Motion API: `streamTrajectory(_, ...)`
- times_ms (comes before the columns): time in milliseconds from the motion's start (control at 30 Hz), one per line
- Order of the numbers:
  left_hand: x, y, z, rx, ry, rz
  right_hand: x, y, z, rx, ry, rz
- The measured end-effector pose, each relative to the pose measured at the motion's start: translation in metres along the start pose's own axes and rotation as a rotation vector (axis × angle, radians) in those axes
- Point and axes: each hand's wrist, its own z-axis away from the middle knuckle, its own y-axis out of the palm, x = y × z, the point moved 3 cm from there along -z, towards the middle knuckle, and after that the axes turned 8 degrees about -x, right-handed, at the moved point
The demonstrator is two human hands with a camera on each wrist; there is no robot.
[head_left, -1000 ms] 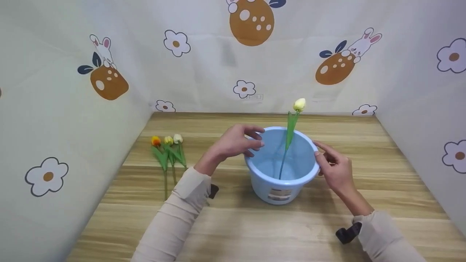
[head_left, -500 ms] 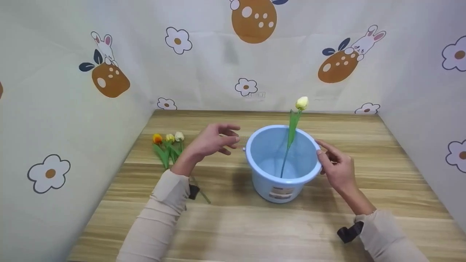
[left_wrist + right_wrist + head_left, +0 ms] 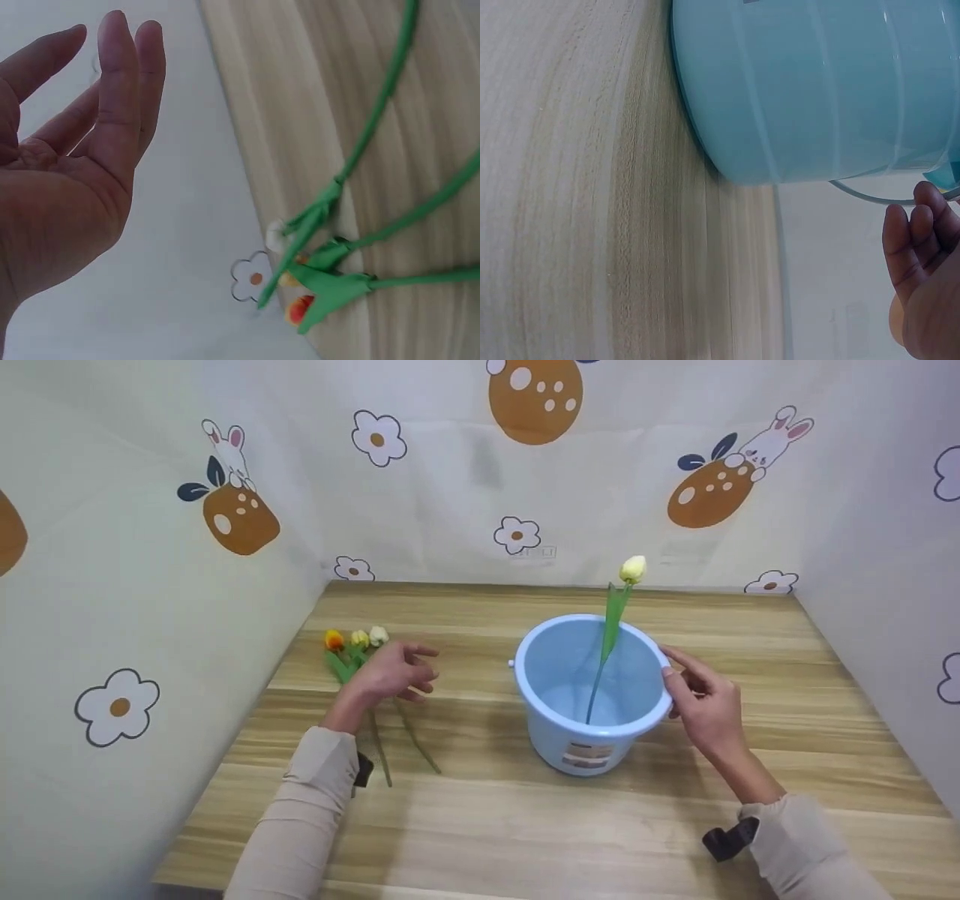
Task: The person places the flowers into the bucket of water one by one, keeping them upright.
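A light blue bucket (image 3: 581, 750) stands upright on the table, with one pale yellow tulip (image 3: 632, 570) leaning inside it, its bloom above the rim. My right hand (image 3: 705, 701) holds the bucket's right rim between thumb and fingers; the right wrist view shows its fingers (image 3: 922, 232) beside the bucket's thin handle (image 3: 866, 196). Over the stems of several tulips lying at the left, my left hand (image 3: 390, 671) hovers with loose, bent fingers and nothing in them. Their blooms are orange (image 3: 334, 640), yellow (image 3: 360, 639) and white (image 3: 379, 636); my hand hides part of the leaves.
The wooden table (image 3: 480, 832) ends at a pale patterned cloth wall (image 3: 450, 495) behind and at both sides. Black wrist cameras sit at the left sleeve (image 3: 364, 770) and the right sleeve (image 3: 731, 840).
My left hand has moved left from the bucket's left rim to above the lying tulips. My right hand stays on the rim, and the view has shifted slightly.
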Motion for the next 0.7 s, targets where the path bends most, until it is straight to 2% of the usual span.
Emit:
streamTrajectory(167,0.020,-0.008,-0.001,-0.031,-0.016,-0.004,0.001,0.000,-0.001,-0.002,-0.010,-0.011)
streamTrajectory(333,0.038,-0.015,-0.002,-0.048,-0.044,-0.063,0.000,0.000,0.000,0.003,0.005,0.011)
streamTrajectory(700,0.063,-0.020,0.000,-0.092,-0.127,-0.213,0.001,-0.001,0.000,0.023,0.012,0.042)
